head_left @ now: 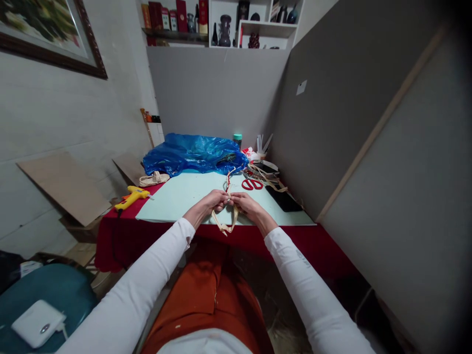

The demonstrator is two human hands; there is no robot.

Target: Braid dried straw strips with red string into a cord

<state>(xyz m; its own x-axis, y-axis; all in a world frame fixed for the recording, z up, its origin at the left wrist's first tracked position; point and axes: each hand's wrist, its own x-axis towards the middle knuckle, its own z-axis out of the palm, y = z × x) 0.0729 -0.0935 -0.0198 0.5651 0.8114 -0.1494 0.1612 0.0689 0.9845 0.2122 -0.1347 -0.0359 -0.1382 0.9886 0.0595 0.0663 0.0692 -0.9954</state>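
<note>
Pale straw-coloured strips (225,228) hang in a loop below both hands, over the front edge of the light green sheet (177,196). My left hand (216,199) is closed on the strips, its fingertips pinched together. Touching it on the right, my right hand (242,201) also pinches the strips. Above the fingers, a thin braided length with some red in it (228,182) stretches away over the sheet. The exact crossing of the strips between the fingertips is too small to tell.
Red-handled scissors (252,184) and a black flat object (283,199) lie to the right. A yellow glue gun (132,197) and a coiled pale braid (155,179) are at the left. Blue plastic (191,152) covers the back. Grey panels stand behind and right.
</note>
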